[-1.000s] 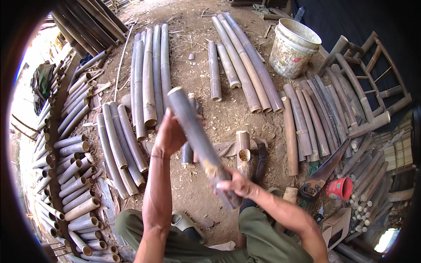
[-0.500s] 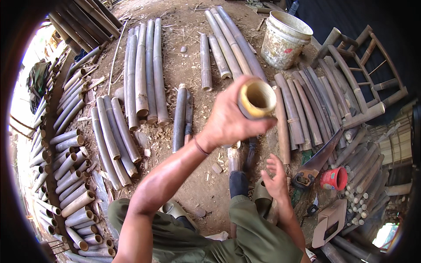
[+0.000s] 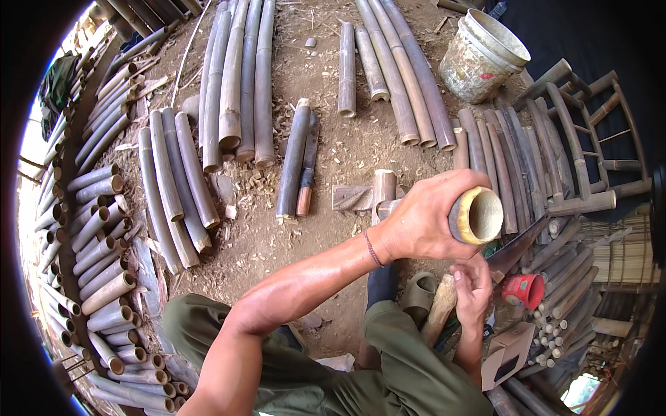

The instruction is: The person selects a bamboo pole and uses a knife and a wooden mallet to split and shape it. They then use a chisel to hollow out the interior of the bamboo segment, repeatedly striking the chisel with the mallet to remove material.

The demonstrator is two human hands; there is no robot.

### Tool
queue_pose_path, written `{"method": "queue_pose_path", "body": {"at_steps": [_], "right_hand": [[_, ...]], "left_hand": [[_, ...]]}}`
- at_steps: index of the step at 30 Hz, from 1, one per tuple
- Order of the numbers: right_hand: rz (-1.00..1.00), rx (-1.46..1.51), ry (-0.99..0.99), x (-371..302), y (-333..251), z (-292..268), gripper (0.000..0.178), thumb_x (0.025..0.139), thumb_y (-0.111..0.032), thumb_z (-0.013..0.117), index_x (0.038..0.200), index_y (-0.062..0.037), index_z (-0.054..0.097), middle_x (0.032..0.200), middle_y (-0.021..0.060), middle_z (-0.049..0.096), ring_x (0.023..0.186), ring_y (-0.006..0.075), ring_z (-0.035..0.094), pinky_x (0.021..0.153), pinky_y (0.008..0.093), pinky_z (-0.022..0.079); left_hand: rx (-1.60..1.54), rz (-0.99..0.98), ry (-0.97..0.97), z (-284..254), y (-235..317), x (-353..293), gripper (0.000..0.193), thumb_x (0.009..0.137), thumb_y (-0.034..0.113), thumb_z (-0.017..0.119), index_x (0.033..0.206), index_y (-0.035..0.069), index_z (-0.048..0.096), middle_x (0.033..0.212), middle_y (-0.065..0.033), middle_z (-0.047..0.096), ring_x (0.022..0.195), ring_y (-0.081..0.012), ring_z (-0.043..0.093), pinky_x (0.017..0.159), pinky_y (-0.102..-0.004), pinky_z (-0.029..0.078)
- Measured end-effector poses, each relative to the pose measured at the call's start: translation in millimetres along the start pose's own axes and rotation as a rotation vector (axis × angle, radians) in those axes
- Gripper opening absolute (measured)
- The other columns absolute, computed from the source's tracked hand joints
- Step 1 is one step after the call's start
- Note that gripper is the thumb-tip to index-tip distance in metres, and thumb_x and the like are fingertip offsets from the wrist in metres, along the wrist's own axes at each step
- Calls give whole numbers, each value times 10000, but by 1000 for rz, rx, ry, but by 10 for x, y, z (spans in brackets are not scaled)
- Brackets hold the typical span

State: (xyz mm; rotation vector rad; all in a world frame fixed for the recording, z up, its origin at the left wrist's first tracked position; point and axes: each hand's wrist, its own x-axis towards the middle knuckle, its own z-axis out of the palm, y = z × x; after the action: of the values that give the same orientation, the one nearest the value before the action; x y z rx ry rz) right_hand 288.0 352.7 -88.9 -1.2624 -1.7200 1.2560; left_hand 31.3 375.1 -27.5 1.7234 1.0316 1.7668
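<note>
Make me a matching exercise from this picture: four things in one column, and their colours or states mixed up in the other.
Column one:
1. left hand
2. bucket
3. small tub
4. box

Column two:
A. red
B. wrapped around a bamboo tube
C. tan cardboard
D. dirty white

Right pairs: 1-B, 2-D, 3-A, 4-C

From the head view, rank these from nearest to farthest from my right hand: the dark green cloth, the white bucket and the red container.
From your right hand:
1. Red container: just to its right.
2. White bucket: well ahead, toward the top right.
3. Dark green cloth: far off at the upper left edge.
</note>
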Motion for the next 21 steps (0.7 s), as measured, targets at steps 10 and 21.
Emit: {"method": "queue_pose_path", "body": {"at_steps": [10, 21], "right_hand": [[-302, 46, 134, 213, -493, -7, 459, 924, -37, 547, 1365, 38, 444, 1168, 136, 609, 1046, 182, 596, 932, 311, 453], [-932, -702, 300, 346, -2103, -38, 623, 994, -433, 331, 1262, 97, 519, 1248, 311, 548, 1205, 395, 539, 991, 462, 453]], "left_hand": [[60, 57, 23, 191, -3, -149, 662, 578, 238, 858, 1148, 65, 569, 974, -103, 614, 909, -298, 635, 799, -398, 525], [71, -42, 26, 367, -47, -167, 662, 531, 202, 841, 1118, 76, 563, 931, -88, 575, 902, -308, 590, 768, -398, 486]]}}
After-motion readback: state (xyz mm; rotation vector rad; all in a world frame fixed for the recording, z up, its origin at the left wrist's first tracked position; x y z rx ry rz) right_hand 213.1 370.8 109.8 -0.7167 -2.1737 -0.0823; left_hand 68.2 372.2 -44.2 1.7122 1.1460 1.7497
